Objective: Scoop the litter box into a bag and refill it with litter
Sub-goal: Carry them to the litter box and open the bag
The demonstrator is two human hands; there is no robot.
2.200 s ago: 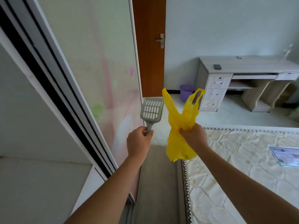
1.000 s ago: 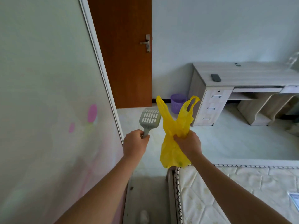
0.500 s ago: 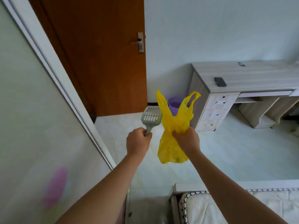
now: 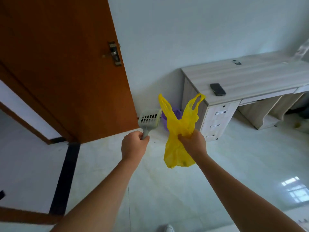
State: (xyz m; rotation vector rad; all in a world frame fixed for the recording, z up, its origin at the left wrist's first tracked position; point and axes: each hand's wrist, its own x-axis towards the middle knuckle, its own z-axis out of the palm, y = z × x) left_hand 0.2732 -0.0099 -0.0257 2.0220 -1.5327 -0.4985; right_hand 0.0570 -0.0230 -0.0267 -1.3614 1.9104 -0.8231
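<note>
Both hands are raised in front of the person, side by side but apart, over a pale glossy floor. The left hand is curled into a fist round the handle of a grey litter scoop. The scoop's slotted head rises above the fist, tilted to the right towards the far wall. The right hand clenches a yellow bag at its gathered middle. The bag's two loop handles stand up and splay apart above the fist, and its lower part hangs crumpled below, with something small and dark showing through near the bottom. Scoop and bag are close together; whether they touch cannot be told. Behind the bag, on the floor against the far wall, stands a purple bin, partly hidden by the bag. To its left is a brown wooden door with a metal handle, and a black strip runs across the floor on the left. On the far right stands a pale wood bench with a stack of drawers at its left end. A dark phone lies flat on its top. A window reflection glints on the floor at the near right.
</note>
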